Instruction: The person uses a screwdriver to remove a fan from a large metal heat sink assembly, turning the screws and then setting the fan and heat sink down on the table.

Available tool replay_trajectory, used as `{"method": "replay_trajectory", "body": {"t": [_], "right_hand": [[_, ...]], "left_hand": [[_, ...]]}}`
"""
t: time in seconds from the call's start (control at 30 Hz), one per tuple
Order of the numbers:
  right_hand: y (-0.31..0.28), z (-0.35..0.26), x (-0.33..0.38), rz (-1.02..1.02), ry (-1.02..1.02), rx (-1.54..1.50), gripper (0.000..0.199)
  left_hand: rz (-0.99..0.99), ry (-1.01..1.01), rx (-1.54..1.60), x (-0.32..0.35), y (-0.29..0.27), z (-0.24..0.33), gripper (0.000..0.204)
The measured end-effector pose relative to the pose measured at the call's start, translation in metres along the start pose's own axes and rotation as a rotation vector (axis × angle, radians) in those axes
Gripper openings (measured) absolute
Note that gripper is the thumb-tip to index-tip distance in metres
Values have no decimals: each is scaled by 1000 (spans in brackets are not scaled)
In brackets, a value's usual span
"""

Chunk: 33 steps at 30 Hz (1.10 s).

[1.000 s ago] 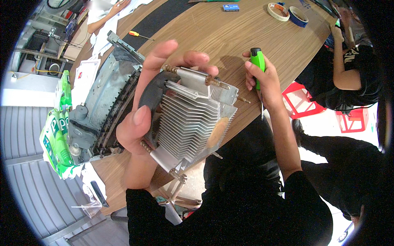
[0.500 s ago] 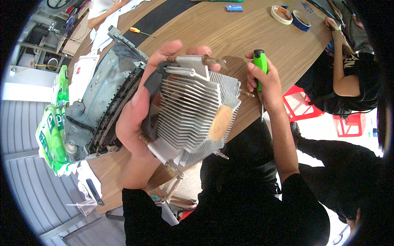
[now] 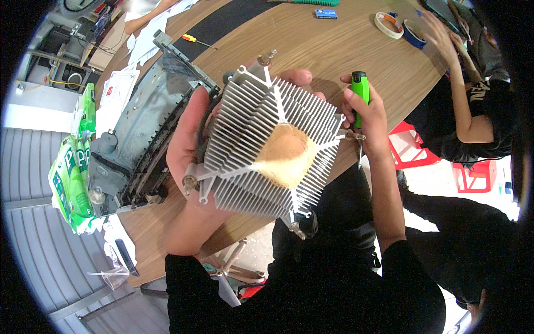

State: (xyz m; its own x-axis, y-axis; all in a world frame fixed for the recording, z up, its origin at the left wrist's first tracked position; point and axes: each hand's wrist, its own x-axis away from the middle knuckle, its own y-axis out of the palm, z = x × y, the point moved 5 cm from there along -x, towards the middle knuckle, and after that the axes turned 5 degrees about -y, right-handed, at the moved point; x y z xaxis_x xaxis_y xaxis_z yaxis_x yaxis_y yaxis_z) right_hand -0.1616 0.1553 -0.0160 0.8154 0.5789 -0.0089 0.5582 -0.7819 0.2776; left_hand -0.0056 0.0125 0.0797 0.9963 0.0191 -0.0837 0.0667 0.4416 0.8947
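Observation:
A finned metal heat sink (image 3: 233, 145) rests in my left hand (image 3: 186, 139), raised above the table's near edge. Its underside faces me, with a round tan patch (image 3: 286, 156) at the centre and spring screws at the corners. My left fingers wrap behind it, so its far side is mostly hidden. To its right, my right hand (image 3: 374, 119) is closed around the green handle of a screwdriver (image 3: 360, 92), its thin metal shaft pointing down toward me. The shaft passes beside a corner screw of the heat sink; I cannot tell whether they touch.
A grey printer-like chassis (image 3: 147, 119) stands on the wooden table (image 3: 311, 50) at left, beside green packets (image 3: 69, 178). Farther back lie a yellow-handled screwdriver (image 3: 192, 39), a small blue box (image 3: 326, 14) and tape rolls (image 3: 388, 25). Another person's arm (image 3: 464, 106) reaches in at right.
My left hand has turned the heat sink so its underside and tan patch face me more fully. My right hand stays nearly in place with the screwdriver. The other person's hand has lifted toward the tape.

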Motion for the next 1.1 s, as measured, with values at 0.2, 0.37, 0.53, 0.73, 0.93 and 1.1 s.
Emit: {"method": "replay_trajectory", "body": {"t": [0.2, 0.37, 0.53, 0.73, 0.93, 1.1], "right_hand": [[-3, 2, 2, -3, -27, -41, 32], [-1, 1, 1, -1, -14, 3, 32], [-3, 1, 1, 0, -20, -6, 33], [1, -3, 2, 25, -16, 39, 33], [-3, 3, 0, 51, -44, 38, 33], [0, 2, 1, 80, -59, 55, 31]], "left_hand": [[186, 11, -121, 9, -13, 2, 64], [163, -8, -25, 1, 2, -4, 60], [131, -5, -150, -1, 0, -2, 60], [-159, 135, -101, 1, 8, 2, 65], [138, 114, -163, 4, 9, 1, 61], [215, 126, -179, 8, 10, 4, 56]]}}
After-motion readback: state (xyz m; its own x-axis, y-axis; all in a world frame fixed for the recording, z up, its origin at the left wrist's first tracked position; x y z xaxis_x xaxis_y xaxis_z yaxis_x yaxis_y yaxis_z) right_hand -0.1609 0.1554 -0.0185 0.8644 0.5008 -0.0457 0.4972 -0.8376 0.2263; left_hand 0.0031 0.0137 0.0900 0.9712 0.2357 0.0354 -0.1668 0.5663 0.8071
